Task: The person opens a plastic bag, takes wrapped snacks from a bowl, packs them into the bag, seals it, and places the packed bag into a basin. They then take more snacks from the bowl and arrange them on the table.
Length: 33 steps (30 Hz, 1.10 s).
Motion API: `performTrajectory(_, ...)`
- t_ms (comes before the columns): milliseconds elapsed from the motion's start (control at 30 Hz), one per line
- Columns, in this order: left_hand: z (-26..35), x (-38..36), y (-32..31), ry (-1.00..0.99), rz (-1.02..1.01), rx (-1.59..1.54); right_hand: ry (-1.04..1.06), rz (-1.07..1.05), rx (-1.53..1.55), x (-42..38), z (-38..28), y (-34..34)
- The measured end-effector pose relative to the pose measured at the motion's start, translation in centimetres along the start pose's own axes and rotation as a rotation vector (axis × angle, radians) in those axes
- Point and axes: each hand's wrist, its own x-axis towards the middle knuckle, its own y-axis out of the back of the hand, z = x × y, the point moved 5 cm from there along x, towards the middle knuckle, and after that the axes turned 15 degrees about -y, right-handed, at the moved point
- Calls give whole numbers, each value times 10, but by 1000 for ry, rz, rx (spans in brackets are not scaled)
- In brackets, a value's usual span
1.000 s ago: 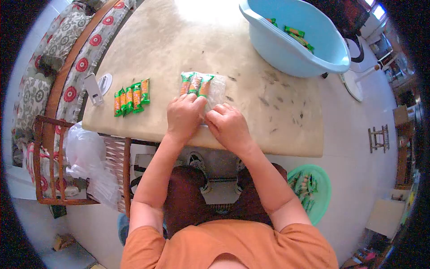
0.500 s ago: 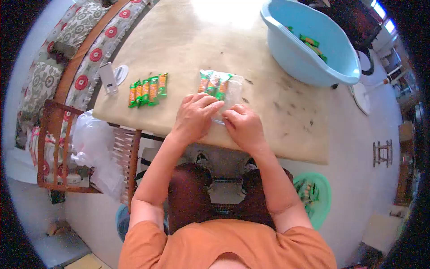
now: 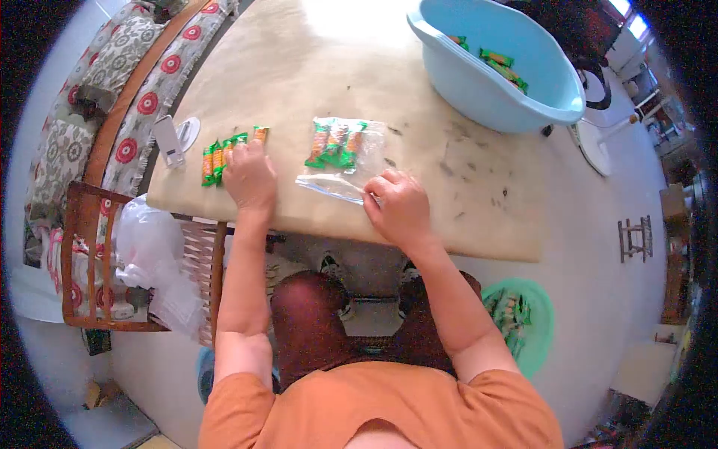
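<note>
On the left of the table, my left hand (image 3: pixel 250 178) reaches over a row of snack packets (image 3: pixel 218 159) in green and orange wrappers. Its fingers are apart and cover the lower part of some packets; how firmly they touch is hidden. A clear zip bag (image 3: pixel 376 144) lies flat in front of me with several similar packets (image 3: pixel 334 145) inside, side by side. My right hand (image 3: pixel 400 203) pinches the near right corner of the bag, by its mouth edge.
A large light-blue basin (image 3: pixel 497 93) with more packets (image 3: pixel 497 58) stands at the back right. A white stand-like object (image 3: pixel 169 141) is on the left table edge. Below right is a green basin (image 3: pixel 542 329) of wrapped items. A wooden chair (image 3: pixel 91 254) holds a plastic bag (image 3: pixel 153 239).
My left hand has left the zip bag and moved left onto the row of packets. My right hand stays at the bag's near corner. The camera view has shifted slightly.
</note>
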Motion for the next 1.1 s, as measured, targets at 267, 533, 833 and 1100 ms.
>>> performTrajectory(267, -2, -21, 33, 49, 220, -381, 34, 127, 40, -3, -5, 7)
performTrajectory(533, 62, -52, 116, -154, 102, -825, 7, 148, 143, -4, -8, 5)
performTrajectory(833, 108, -29, 68, -63, 39, -831, -13, 121, 158, -6, -5, 4)
performTrajectory(1100, 107, -42, 74, -379, 187, -820, -69, 79, 163, -7, 6, 8)
